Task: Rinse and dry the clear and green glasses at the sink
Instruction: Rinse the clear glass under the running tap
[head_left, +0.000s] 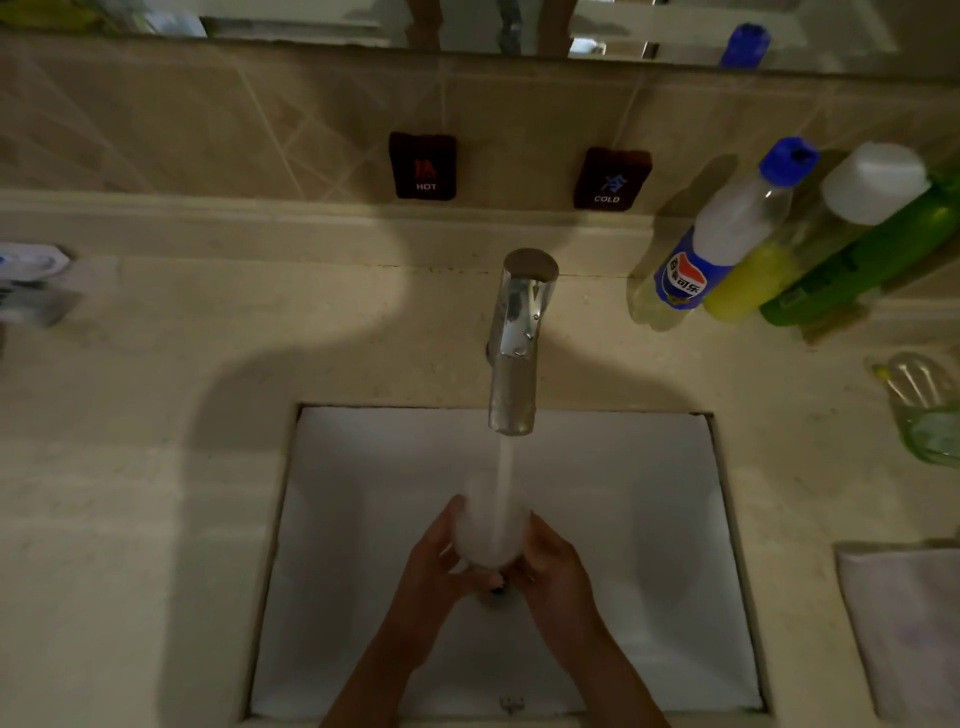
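Presently, entries run from the near rim of the basin to the back wall.

Left hand: left hand (434, 564) cups the left side of the clear glass (488, 525), fingers (449, 514) wrapped on its wall, thumb near the base.

Right hand: right hand (553, 569) closes on the right side of the same glass, fingers curled around the lower part.

Clear glass: held in both hands over the middle of the sink (649, 493), above the drain, directly under the stream; the picture is too soft to tell its tilt.

Water: running stream (503, 488) falls from the tap (514, 353) onto the glass.

Step in hand: rinsing the clear glass, judged as the first half of the task.

Green glass: green glass (927, 410) stands on the worktop (130, 467) to the right of the basin, well apart from the hands, seemingly untouched.

Cloth: pale towel (904, 623) lies at the near right edge of the worktop.

Next move, judged: pour the water out, lift the glass clear of the stream, carry it right to the towel; wet glass will be slippery, so the grip needs to stay firm.

Far side: bottles (727, 244) at right rear; HOT (423, 166) and COLD (610, 179) plates on the tiled wall.
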